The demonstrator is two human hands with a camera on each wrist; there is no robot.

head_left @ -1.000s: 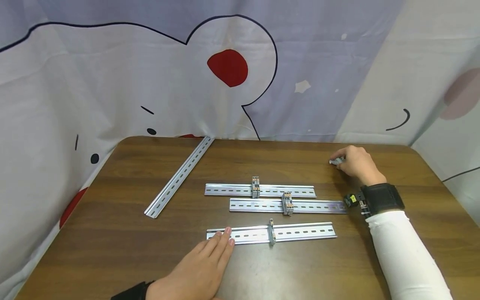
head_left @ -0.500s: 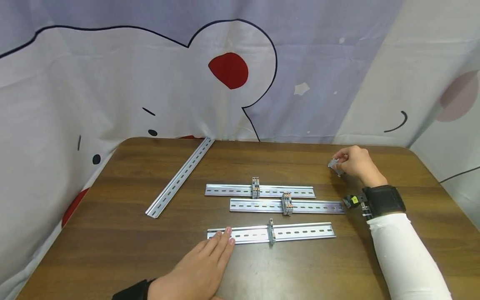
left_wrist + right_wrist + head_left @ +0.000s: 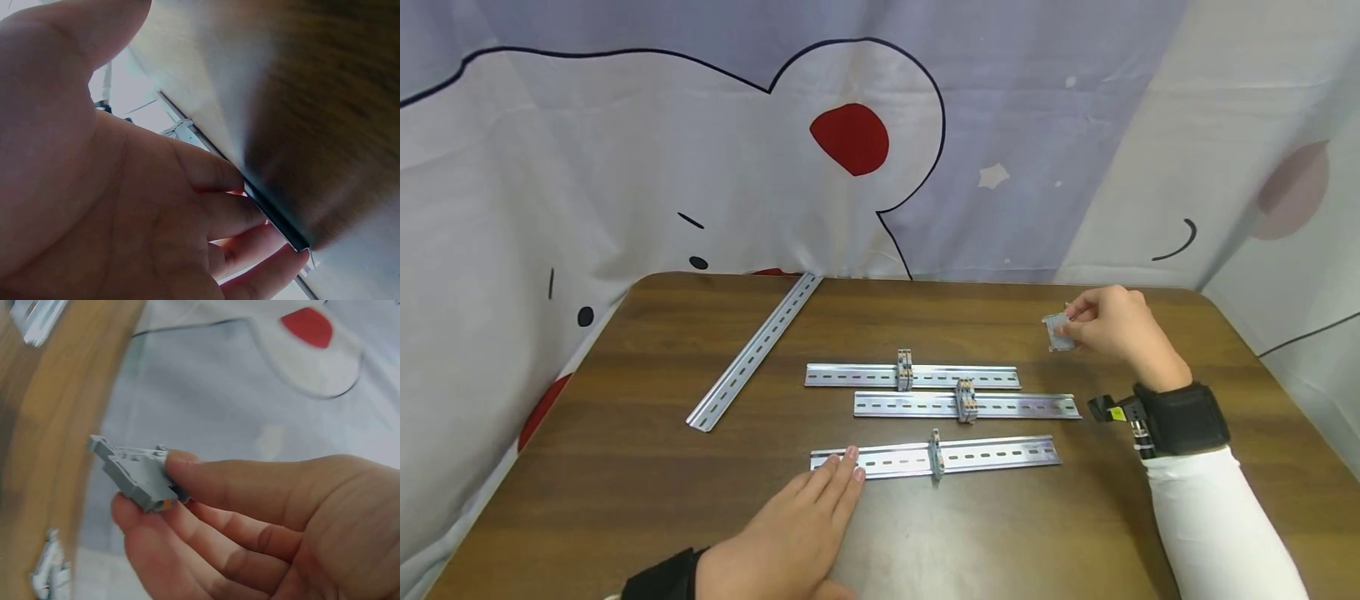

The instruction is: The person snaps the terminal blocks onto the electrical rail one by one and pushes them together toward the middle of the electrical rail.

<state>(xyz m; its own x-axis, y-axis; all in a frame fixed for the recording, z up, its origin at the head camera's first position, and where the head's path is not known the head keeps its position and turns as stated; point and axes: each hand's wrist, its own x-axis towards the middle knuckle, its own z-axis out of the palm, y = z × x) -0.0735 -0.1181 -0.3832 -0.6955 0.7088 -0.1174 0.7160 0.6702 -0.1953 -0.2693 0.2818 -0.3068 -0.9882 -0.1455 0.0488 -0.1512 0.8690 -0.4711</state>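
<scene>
Between thumb and fingers, my right hand (image 3: 1120,329) pinches a grey terminal block (image 3: 140,478) near the table's back right; its orange part shows in the right wrist view. My left hand (image 3: 797,525) lies with straight fingers on the left end of the nearest DIN rail (image 3: 1000,454), a slotted metal strip. One thin terminal block (image 3: 936,457) stands upright about mid-rail. In the left wrist view, the fingertips (image 3: 297,259) reach across the rail's edge.
Behind it lie a middle DIN rail (image 3: 910,405) and a back DIN rail (image 3: 850,376), each carrying terminal blocks. A longer rail (image 3: 752,354) slants at the left, reaching the table's back edge by the curtain (image 3: 625,167). Another grey piece (image 3: 50,575) shows low in the right wrist view.
My right hand has brought the terminal block up and slightly left, turning it so its broad flat side shows. The left hand stays on the rail. The head view has shifted slightly.
</scene>
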